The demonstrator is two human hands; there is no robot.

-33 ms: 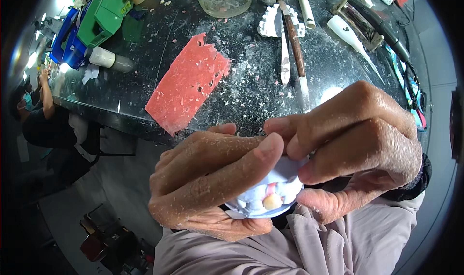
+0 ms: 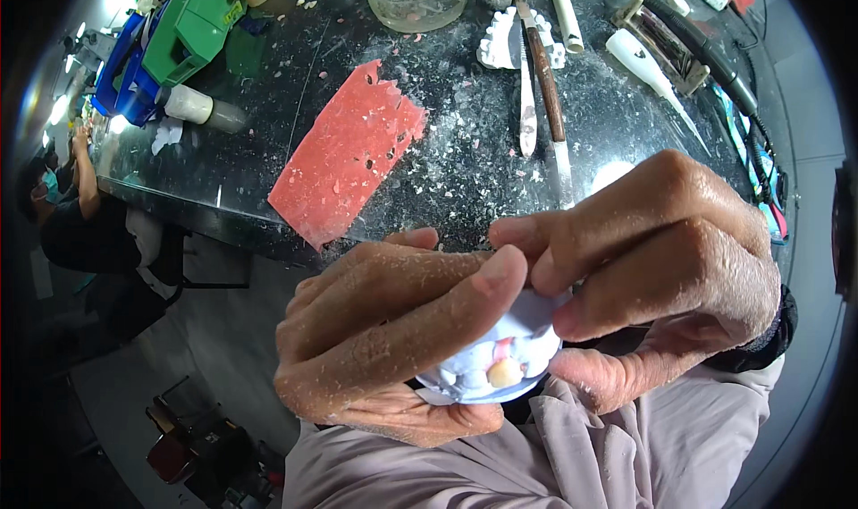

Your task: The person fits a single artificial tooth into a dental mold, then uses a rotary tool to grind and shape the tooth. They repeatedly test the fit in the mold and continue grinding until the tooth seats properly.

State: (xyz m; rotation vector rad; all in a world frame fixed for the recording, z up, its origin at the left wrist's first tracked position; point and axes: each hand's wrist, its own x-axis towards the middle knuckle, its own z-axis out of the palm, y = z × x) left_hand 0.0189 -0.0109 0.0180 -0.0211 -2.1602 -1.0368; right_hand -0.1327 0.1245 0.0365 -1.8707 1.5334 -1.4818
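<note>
A pale bluish-white dental plaster model [image 2: 469,363] is held between my two hands, close to my body below the table edge. On it shows one cream-yellow tooth [image 2: 505,372] with a bit of pink material just above it. My left hand [image 2: 384,339] wraps round the model's left side, thumb below and fingers over the top. From the right, my right hand [image 2: 670,259] pinches the model with thumb and bent fingertips. Fingers hide much of the model, and white dust covers both hands.
On the dark, crumb-strewn table lie a red wax sheet [image 2: 349,156], a brown-handled knife [image 2: 542,62], a white-handled tool [image 2: 527,120] and another tooth model [image 2: 496,44]. A glass vessel [image 2: 416,0], green bin [image 2: 192,31] and white pointed tool [image 2: 648,62] stand around. Another person [image 2: 76,201] sits far left.
</note>
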